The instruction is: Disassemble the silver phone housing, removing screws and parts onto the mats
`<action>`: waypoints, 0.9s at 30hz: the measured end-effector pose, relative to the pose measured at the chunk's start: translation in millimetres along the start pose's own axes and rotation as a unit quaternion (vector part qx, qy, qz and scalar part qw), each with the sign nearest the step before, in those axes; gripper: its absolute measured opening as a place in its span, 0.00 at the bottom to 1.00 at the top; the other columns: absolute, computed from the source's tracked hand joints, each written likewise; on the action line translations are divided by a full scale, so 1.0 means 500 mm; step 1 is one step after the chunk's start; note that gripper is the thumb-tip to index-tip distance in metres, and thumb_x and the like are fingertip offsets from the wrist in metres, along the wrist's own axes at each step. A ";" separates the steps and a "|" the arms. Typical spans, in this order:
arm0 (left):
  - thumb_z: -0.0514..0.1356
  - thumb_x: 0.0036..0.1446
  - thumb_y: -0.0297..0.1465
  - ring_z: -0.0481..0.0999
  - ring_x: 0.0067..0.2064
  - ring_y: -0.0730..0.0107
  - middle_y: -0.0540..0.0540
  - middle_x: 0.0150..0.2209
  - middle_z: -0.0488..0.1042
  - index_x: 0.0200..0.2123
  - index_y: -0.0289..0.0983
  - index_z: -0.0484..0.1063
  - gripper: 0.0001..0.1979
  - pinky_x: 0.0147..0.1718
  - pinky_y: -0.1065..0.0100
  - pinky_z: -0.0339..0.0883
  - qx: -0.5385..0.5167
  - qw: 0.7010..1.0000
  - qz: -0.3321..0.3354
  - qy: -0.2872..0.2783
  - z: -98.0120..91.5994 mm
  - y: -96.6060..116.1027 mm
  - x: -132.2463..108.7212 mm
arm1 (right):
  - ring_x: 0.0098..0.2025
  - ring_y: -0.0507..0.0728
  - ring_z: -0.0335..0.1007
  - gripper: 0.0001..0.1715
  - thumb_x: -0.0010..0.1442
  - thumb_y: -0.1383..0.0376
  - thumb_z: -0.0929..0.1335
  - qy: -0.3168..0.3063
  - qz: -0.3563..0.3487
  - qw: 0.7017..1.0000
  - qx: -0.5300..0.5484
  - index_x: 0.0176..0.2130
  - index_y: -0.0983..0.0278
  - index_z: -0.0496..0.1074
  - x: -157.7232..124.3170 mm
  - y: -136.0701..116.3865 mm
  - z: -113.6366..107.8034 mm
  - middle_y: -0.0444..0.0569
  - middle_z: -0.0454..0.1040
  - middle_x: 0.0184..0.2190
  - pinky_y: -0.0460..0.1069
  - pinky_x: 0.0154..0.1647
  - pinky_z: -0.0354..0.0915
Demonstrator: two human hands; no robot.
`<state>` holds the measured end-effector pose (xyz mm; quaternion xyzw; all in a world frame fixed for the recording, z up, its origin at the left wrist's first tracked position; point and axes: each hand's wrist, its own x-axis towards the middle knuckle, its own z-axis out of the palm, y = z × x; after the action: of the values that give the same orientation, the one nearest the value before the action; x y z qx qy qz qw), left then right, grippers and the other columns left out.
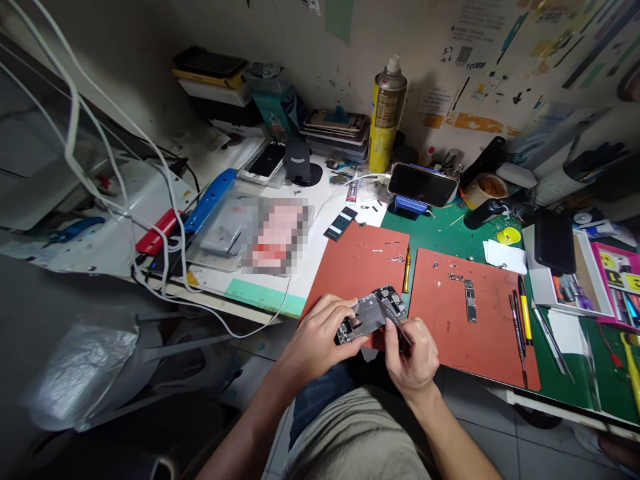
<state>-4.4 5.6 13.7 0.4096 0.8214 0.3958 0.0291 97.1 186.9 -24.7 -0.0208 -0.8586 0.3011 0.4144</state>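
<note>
My left hand (320,337) is closed round the lower end of an opened phone body (373,313), holding it over the near edge of a red work mat (357,267). The phone's inner parts face up. My right hand (413,357) is pinched on thin tweezers (395,320) whose tip rests inside the phone body. A second red mat (480,327) lies to the right with a loose circuit board (470,300) and small screws on it.
Screwdrivers (520,320) and tweezers lie along the right mat's edge. A yellow spray can (385,113), a propped phone (423,183), tape rolls and stacked phone parts stand at the back. White cables (125,167) hang at left. The green cutting mat (450,230) covers the desk.
</note>
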 end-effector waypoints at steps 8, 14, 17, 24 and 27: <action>0.70 0.63 0.29 0.79 0.53 0.54 0.40 0.53 0.82 0.45 0.41 0.71 0.12 0.51 0.53 0.77 -0.001 1.000 -0.009 -0.006 -0.001 0.001 -0.001 | 0.33 0.55 0.70 0.17 0.65 0.78 0.71 0.002 0.003 1.000 0.010 0.49 0.63 0.67 0.003 -0.001 -0.002 0.48 0.73 0.34 0.51 0.34 0.69; 0.70 0.63 0.29 0.79 0.54 0.53 0.40 0.52 0.82 0.45 0.42 0.71 0.12 0.51 0.53 0.78 -0.009 1.000 -0.019 -0.009 0.000 0.001 -0.002 | 0.34 0.55 0.72 0.15 0.67 0.76 0.71 0.005 0.014 1.000 0.005 0.50 0.63 0.68 0.002 -0.003 -0.003 0.49 0.75 0.35 0.51 0.34 0.72; 0.70 0.63 0.28 0.79 0.55 0.53 0.40 0.53 0.81 0.45 0.42 0.70 0.13 0.51 0.53 0.78 -0.012 1.000 -0.021 -0.014 0.001 -0.001 -0.004 | 0.36 0.56 0.74 0.16 0.67 0.75 0.71 0.002 0.017 1.000 0.003 0.52 0.63 0.68 0.002 -0.003 -0.003 0.51 0.76 0.37 0.52 0.36 0.73; 0.71 0.63 0.28 0.78 0.56 0.54 0.42 0.54 0.81 0.46 0.42 0.69 0.14 0.51 0.53 0.77 -0.005 1.000 -0.015 -0.016 0.002 -0.001 -0.007 | 0.34 0.55 0.75 0.18 0.65 0.78 0.72 0.028 0.024 0.999 0.004 0.51 0.64 0.70 -0.008 -0.002 -0.003 0.50 0.77 0.36 0.51 0.35 0.75; 0.70 0.64 0.29 0.78 0.55 0.53 0.41 0.55 0.81 0.46 0.41 0.69 0.13 0.50 0.52 0.77 0.014 1.000 -0.002 -0.025 0.002 -0.003 -0.012 | 0.34 0.54 0.77 0.16 0.65 0.76 0.73 0.044 0.062 0.997 0.024 0.50 0.63 0.70 -0.016 -0.007 -0.013 0.48 0.78 0.36 0.50 0.35 0.76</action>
<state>-1.0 1.9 10.4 0.4182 0.8267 0.3737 0.0452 107.9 185.0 -25.1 -0.0773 -0.8291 0.3453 0.4329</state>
